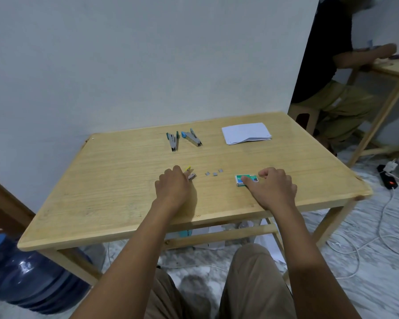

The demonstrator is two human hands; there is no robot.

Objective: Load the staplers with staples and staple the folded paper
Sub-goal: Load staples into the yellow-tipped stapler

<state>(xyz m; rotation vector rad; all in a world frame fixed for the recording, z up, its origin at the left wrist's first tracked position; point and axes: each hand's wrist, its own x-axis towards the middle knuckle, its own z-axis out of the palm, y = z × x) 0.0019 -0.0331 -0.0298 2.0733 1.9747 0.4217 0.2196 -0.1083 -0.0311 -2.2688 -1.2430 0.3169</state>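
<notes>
**A:** What are the hands doing?

**B:** The left hand (173,187) is curling its fingers over a small yellow stapler (189,172) on the wooden bench (115,180). The right hand (272,187) is pressing its thumb on the green cardboard staple box (251,180), probably to steady it.

**A:** And the rest?

**B:** Grey metal staple strips (214,173) are lying between the hands, within easy reach for loading. A teal stapler (172,142) and a blue stapler (192,138), both hinged open, are sitting farther back beside the folded paper (245,133).
</notes>
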